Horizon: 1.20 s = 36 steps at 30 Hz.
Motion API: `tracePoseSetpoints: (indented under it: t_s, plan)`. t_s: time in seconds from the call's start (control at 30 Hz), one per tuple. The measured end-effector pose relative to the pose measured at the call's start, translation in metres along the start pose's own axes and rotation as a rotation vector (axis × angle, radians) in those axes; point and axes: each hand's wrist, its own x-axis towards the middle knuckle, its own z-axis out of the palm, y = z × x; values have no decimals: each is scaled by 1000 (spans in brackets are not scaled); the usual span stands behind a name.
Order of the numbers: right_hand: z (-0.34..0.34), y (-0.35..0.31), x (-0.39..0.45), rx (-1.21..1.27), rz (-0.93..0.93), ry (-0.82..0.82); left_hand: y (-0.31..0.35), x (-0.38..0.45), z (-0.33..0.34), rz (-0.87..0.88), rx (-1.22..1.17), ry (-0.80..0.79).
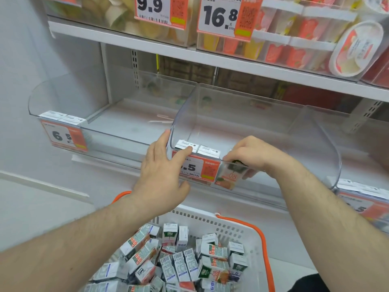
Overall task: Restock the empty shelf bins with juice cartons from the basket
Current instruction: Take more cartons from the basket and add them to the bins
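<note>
- While the right hand [250,154] lowers a juice carton [230,175] behind the front wall of the middle bin [294,131], its fingers are curled round the carton's top, so the grip is closed on the carton and it goes in upright, printed face to the aisle.
- Since the carton sits just right of two cartons [197,147] already standing at the bin's front left corner, it looks meant to carry that front row on; I judge this to be the placing step, with the release not yet made.
- Left hand [164,165]: fingers mostly straight and holding nothing, the thumb resting on the top of the nearest standing carton and the fingertips at the bin's left front edge. It probably steadies the row, or the bin, while the new carton goes in.
- Middle bin: clear plastic with a curved front and an orange price tag [195,169] clipped on; behind the front row the floor is bare, so most of the filling remains.
- Left bin [63,91]: the same type, with only two white carton tops [61,118] at its front left corner, above its own tag.
- Right bin [362,186]: only partly in view; white carton tops line its front edge.
- Basket [248,230], white with orange handles, sits below between the forearms, heaped with loose cartons [179,264] lying every way, so the supply is ample.
- Upper shelf [210,57]: clear bins of other packaged goods, which the task leaves alone.
</note>
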Motion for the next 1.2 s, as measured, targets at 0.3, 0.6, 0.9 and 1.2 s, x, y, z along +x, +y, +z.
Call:
tracePoseSetpoints:
  t_s: [0.3, 0.6, 0.9, 1.2]
  plan:
    - [4, -6, 1, 86, -14, -27, -3, -1, 0, 0, -4, -51]
    - [6, 0, -11, -162, -49, 373, -7, -18, 1, 133, -11, 12]
    - [94, 27, -62, -95, -580, 265, -34, -53, 29, 218, 41, -449]
    - [168, 101, -14, -222, -141, -152, -87, -69, 92, -92, 172, -822]
